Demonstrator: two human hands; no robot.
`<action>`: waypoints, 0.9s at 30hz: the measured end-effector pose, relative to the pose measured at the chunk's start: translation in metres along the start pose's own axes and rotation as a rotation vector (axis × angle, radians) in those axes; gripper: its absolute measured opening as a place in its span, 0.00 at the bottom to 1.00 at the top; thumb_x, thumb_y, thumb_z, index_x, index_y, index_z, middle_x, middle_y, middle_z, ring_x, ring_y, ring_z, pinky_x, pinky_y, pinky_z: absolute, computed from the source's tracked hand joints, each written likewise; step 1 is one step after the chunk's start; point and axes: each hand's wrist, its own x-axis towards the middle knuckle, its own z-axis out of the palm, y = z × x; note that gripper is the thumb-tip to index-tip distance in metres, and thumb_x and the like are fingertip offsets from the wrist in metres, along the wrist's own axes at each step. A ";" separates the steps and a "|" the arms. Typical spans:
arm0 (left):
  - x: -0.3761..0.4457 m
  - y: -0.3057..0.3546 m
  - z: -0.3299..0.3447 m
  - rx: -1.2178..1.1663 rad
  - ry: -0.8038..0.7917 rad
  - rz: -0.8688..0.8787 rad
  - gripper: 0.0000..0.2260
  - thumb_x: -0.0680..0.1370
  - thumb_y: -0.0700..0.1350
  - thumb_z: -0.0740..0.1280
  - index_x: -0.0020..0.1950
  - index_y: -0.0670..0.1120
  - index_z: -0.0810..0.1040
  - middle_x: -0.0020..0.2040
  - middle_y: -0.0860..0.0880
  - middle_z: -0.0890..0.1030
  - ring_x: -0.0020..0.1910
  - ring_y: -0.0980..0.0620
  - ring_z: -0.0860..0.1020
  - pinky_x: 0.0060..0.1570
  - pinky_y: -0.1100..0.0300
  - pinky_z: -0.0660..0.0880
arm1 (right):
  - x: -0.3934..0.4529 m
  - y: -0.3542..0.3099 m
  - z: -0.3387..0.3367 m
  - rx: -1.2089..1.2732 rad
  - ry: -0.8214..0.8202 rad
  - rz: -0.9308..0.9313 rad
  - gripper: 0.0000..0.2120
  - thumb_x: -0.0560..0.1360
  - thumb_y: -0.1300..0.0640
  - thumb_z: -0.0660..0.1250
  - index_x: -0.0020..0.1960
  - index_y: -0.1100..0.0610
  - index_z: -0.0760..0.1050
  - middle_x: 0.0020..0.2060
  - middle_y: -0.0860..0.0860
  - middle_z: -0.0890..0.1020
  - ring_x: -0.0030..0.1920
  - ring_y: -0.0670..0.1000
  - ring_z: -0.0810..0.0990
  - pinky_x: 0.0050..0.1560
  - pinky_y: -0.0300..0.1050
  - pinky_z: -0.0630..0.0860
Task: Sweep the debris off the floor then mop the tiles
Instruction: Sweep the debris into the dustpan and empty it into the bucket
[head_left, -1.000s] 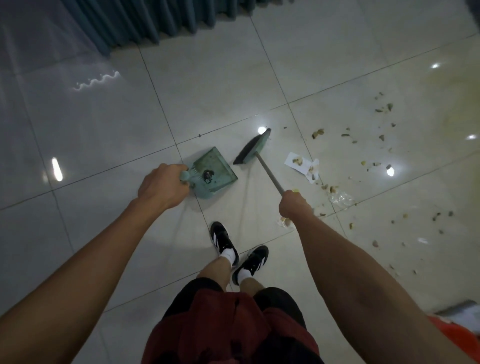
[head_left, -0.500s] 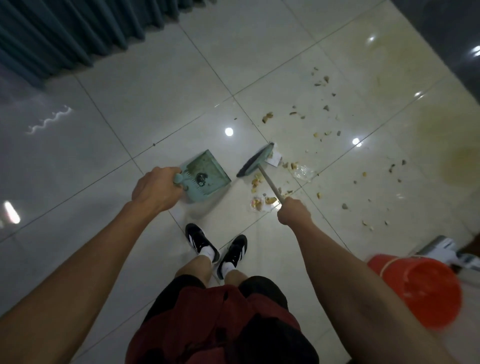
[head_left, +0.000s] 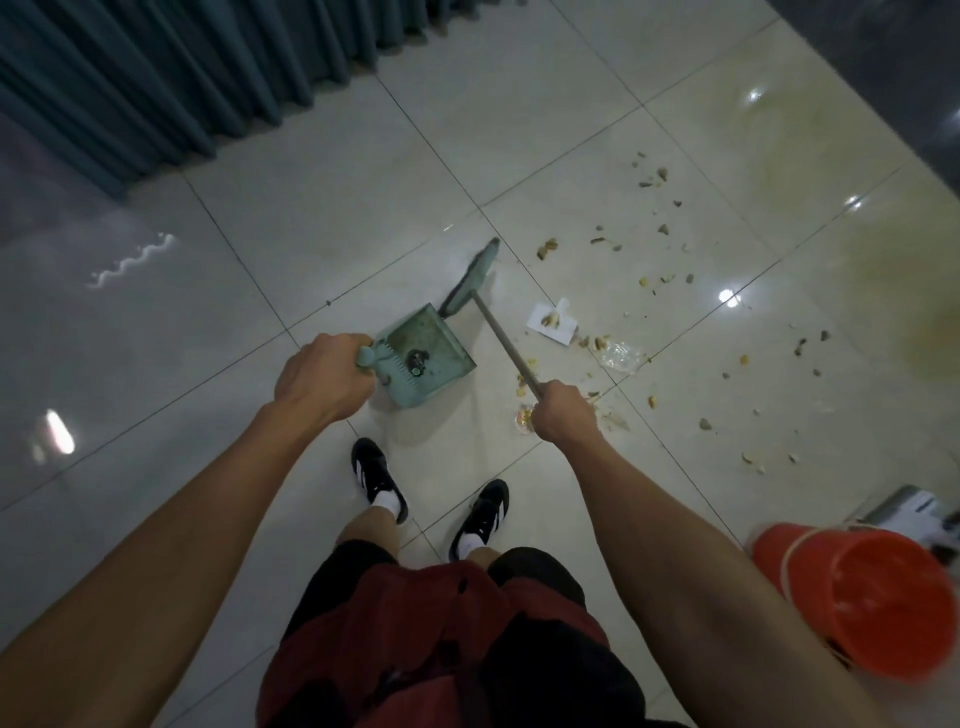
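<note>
My left hand (head_left: 324, 376) grips the handle of a pale green dustpan (head_left: 423, 356) resting on the glossy tiles, with a dark clump inside it. My right hand (head_left: 563, 415) is closed around the thin handle of a small broom (head_left: 470, 278); its dark-bristled head sits just beyond the pan's far corner. Brown crumbs and scraps (head_left: 660, 239) are scattered over the tiles to the right. A white paper scrap (head_left: 553, 319) and a clear plastic wrapper (head_left: 618, 356) lie beside the broom handle. A few crumbs lie under my right hand.
An orange bucket (head_left: 872, 603) stands at the lower right, with a grey and white mop head (head_left: 914, 506) behind it. Teal curtains (head_left: 171, 78) hang along the upper left. My feet in black shoes (head_left: 376, 478) stand just behind the dustpan. A dark wall (head_left: 893, 67) borders the upper right.
The broom head has swung away from the debris by the paper toward the far corner of the dustpan. The view shifted, bringing more of the bucket in.
</note>
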 end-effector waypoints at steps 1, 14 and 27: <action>0.001 -0.007 -0.002 -0.002 0.000 0.000 0.07 0.72 0.41 0.65 0.42 0.53 0.78 0.37 0.50 0.78 0.35 0.45 0.77 0.30 0.60 0.67 | 0.001 -0.009 0.001 -0.011 -0.007 -0.010 0.17 0.77 0.61 0.60 0.64 0.55 0.74 0.46 0.53 0.79 0.42 0.55 0.79 0.40 0.47 0.76; 0.037 -0.199 -0.068 -0.228 0.009 -0.168 0.06 0.68 0.47 0.62 0.42 0.55 0.77 0.35 0.55 0.74 0.32 0.50 0.73 0.30 0.61 0.63 | 0.033 -0.222 0.039 -0.111 -0.025 -0.215 0.15 0.81 0.56 0.58 0.66 0.55 0.74 0.53 0.58 0.81 0.50 0.59 0.81 0.50 0.50 0.79; 0.074 -0.356 -0.107 -0.185 0.001 -0.323 0.11 0.71 0.41 0.63 0.48 0.54 0.80 0.38 0.51 0.76 0.34 0.47 0.73 0.28 0.62 0.63 | 0.067 -0.420 0.089 -0.221 -0.116 -0.281 0.15 0.81 0.55 0.61 0.66 0.57 0.75 0.56 0.58 0.80 0.54 0.60 0.81 0.50 0.47 0.76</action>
